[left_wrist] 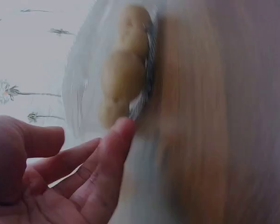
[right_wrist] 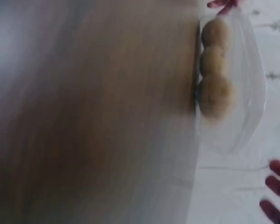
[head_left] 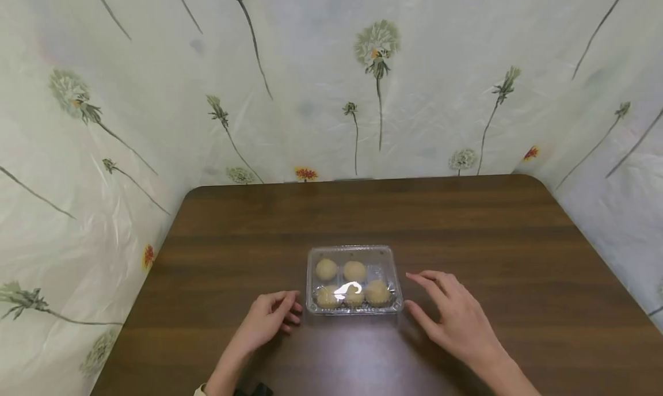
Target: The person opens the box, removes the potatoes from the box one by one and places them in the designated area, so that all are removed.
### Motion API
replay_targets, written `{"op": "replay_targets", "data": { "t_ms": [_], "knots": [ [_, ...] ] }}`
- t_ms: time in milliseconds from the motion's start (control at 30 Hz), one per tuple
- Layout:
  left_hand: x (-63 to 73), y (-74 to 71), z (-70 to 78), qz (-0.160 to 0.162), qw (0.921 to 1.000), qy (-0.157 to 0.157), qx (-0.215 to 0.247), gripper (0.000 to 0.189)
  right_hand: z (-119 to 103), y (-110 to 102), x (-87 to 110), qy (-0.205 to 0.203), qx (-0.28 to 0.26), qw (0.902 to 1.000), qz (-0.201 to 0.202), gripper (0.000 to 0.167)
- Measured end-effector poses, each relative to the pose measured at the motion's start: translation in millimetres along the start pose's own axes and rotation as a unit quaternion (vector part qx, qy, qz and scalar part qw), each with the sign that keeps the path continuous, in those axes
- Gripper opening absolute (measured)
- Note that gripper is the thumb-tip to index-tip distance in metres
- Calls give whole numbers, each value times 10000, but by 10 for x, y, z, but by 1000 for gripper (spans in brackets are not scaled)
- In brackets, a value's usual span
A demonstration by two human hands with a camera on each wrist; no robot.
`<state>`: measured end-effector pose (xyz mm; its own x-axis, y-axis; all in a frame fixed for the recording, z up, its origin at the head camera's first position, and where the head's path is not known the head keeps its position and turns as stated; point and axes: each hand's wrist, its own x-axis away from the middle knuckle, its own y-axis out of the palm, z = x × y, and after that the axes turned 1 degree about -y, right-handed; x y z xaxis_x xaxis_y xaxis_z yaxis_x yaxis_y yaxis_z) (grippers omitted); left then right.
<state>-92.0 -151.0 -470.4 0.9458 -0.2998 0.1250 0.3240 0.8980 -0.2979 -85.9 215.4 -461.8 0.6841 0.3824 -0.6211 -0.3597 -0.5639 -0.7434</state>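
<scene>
The left hand, its fingers loosely bent and a gap showing between thumb and fingers in the left wrist view, holds nothing beside the near left corner of a clear plastic clamshell container; whether a fingertip touches the wall there, I cannot tell. The right hand also holds nothing, thumb and fingers spread wide, tips pointing at the container's right side and just apart from it. Between the two hands, the container sits flat on the table, its lid down. Through the plastic show five round tan balls, three in the row nearer the person and two in the row behind; a bright reflection lies over the front ones. The tabletop is dark brown wood grain with rounded far corners. At the bottom edge, a pale cuff shows at the left wrist, with a small black object near it. Around the table's far edge and sides hangs whitish sheeting printed with dandelions and a few orange-red flowers.
</scene>
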Motion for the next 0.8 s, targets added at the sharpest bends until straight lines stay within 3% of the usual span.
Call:
{"op": "replay_targets", "data": {
  "t_ms": [67,133,300,567,800],
  "knots": [
    [-7,29,-10,-238,9948,-343,924,42,-49,32,-18,-255,-160,9994,153,35],
    [-9,57,-28,-337,9850,-637,1568,40,-102,71,-32,-496,-314,9981,184,29],
    [-48,106,-84,-269,9665,-853,2407,40,-225,179,-108,-1024,-666,9924,126,22],
    [-89,123,-157,-348,9472,-912,3055,32,-382,318,-234,-1463,-677,9859,-447,13],
    [-98,128,-205,-547,9331,-1033,3400,24,-441,390,-270,-1358,-374,9884,-573,21]
  ]
}}
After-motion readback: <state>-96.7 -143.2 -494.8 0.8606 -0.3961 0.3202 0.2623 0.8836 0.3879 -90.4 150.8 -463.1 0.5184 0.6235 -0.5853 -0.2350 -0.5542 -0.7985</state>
